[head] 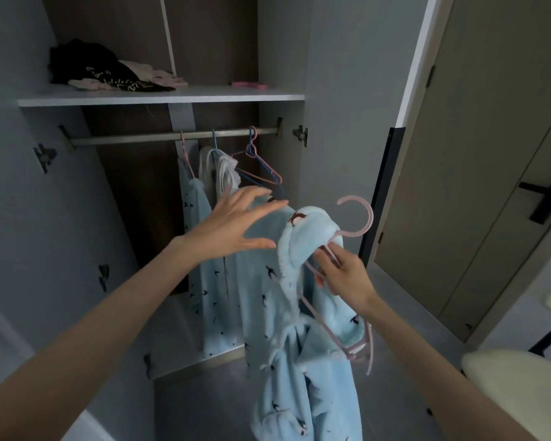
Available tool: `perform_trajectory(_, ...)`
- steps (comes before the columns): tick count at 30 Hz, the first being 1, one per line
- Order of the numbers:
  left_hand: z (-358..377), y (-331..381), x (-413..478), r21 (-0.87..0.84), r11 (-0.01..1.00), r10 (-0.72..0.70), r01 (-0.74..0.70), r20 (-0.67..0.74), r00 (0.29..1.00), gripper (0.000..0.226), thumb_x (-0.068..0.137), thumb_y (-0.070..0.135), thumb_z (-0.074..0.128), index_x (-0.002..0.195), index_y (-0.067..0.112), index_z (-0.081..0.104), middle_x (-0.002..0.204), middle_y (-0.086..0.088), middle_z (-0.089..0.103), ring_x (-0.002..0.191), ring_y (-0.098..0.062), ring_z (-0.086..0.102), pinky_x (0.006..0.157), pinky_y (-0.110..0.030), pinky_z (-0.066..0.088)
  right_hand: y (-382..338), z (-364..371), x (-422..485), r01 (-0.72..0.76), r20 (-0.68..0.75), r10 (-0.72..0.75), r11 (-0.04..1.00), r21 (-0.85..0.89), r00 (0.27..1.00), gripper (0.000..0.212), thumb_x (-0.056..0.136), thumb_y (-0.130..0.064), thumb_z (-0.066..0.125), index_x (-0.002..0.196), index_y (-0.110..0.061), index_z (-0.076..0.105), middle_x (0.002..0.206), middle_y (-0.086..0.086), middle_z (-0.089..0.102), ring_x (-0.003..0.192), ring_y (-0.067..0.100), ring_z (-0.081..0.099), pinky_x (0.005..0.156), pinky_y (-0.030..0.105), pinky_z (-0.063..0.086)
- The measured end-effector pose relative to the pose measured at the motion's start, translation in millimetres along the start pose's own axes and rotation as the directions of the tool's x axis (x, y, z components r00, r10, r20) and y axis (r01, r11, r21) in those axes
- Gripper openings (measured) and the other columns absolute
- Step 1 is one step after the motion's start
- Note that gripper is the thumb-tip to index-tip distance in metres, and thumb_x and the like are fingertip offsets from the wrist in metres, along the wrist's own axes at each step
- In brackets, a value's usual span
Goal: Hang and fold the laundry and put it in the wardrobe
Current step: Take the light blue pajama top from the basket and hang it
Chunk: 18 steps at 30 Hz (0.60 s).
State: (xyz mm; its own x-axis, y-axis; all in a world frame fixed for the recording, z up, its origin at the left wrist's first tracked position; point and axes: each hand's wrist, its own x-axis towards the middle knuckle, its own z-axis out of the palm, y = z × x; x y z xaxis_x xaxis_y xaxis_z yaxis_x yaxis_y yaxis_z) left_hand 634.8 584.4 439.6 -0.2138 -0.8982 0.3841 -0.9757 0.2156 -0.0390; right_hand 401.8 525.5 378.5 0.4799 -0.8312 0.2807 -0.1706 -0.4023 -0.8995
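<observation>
A light blue fleece garment (303, 361) with small dark bird prints hangs from a pink hanger (360, 224) in front of the open wardrobe. My right hand (344, 272) pinches the hanger's neck and shoulder bar. My left hand (236, 224) is spread with straight fingers, its fingertips at the garment's upper edge. Behind them the wardrobe rail (172, 136) carries a matching blue garment (194, 205), a white garment (220, 170) and two bare hangers (261, 167).
The shelf (159, 97) above the rail holds a black garment (99, 68), a pale pink one (159, 76) and a flat pink item (250, 85). A closed door (477, 173) with a black handle stands to the right. Cream cushions (503, 370) sit at the lower right.
</observation>
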Motion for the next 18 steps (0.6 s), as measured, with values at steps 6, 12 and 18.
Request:
perform_trajectory(6, -6, 12, 22, 0.087, 0.983, 0.168, -0.16, -0.093, 0.981, 0.027, 0.09, 0.033, 0.055, 0.103, 0.01, 0.058, 0.093, -0.004, 0.058, 0.09, -0.024, 0.056, 0.081, -0.027, 0.036, -14, -11, 2, 0.067, 0.061, -0.062, 0.994, -0.086, 0.996, 0.029, 0.094, -0.034, 0.053, 0.081, -0.011, 0.066, 0.051, 0.001, 0.062, 0.042, 0.007, 0.041, 0.048, 0.02, 0.036)
perform_trajectory(12, -5, 3, 7, -0.08, 0.989, -0.139, 0.12, -0.309, 0.941, 0.026, 0.093, 0.028, 0.048, 0.081, 0.006, 0.056, 0.075, -0.005, 0.061, 0.07, -0.023, 0.058, 0.057, -0.033, 0.038, -2, -8, 5, 0.179, -0.404, -0.441, 0.821, -0.541, 0.802, 0.029, 0.082, -0.036, 0.07, 0.099, -0.015, 0.061, 0.093, -0.006, 0.061, 0.088, 0.011, 0.047, 0.082, 0.022, 0.035)
perform_trajectory(18, -18, -11, -11, -0.205, 0.936, -0.348, 0.286, -0.414, 0.841, 0.021, 0.094, 0.023, 0.053, 0.083, 0.008, 0.061, 0.073, -0.002, 0.059, 0.072, -0.025, 0.059, 0.058, -0.031, 0.036, 34, 12, -13, 0.182, 0.077, -0.166, 0.863, -0.471, 0.983, 0.035, 0.086, -0.041, 0.062, 0.114, -0.022, 0.051, 0.112, -0.005, 0.055, 0.094, 0.011, 0.057, 0.081, 0.035, 0.051)
